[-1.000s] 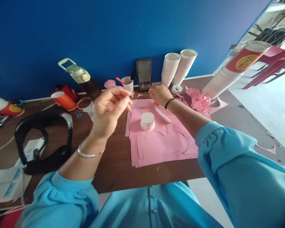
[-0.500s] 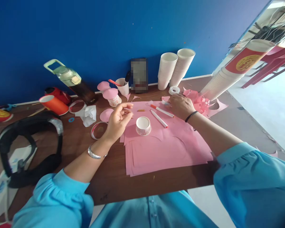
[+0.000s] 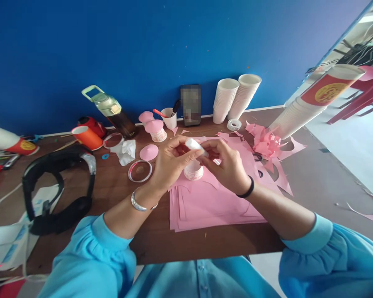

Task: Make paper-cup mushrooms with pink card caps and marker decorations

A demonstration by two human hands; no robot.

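Both hands meet above the pink paper. My left hand (image 3: 170,163) grips one end of a small white tube (image 3: 195,145), possibly glue, between thumb and fingers. My right hand (image 3: 225,165) pinches its other end. Just below them a small white paper cup (image 3: 193,171) with red drawn marks stands upside down on the stacked pink sheets (image 3: 211,207); the hands partly cover it. Left of my left hand lies a pink paper cone (image 3: 148,152). Behind it, decorated cups (image 3: 158,135) wear pink cone tops (image 3: 154,125).
Stacks of white paper cups (image 3: 225,99) stand by the blue wall, near a tape roll (image 3: 234,124). Crumpled pink scraps (image 3: 264,140) and scissors handles (image 3: 260,174) lie right. At left are a bottle (image 3: 112,109), an orange cup (image 3: 87,138) and a black headband-like device (image 3: 60,186).
My right hand has come from beside the tape roll to the middle, bringing the white tube. My left hand has moved right and closed on it. The view has shifted slightly.
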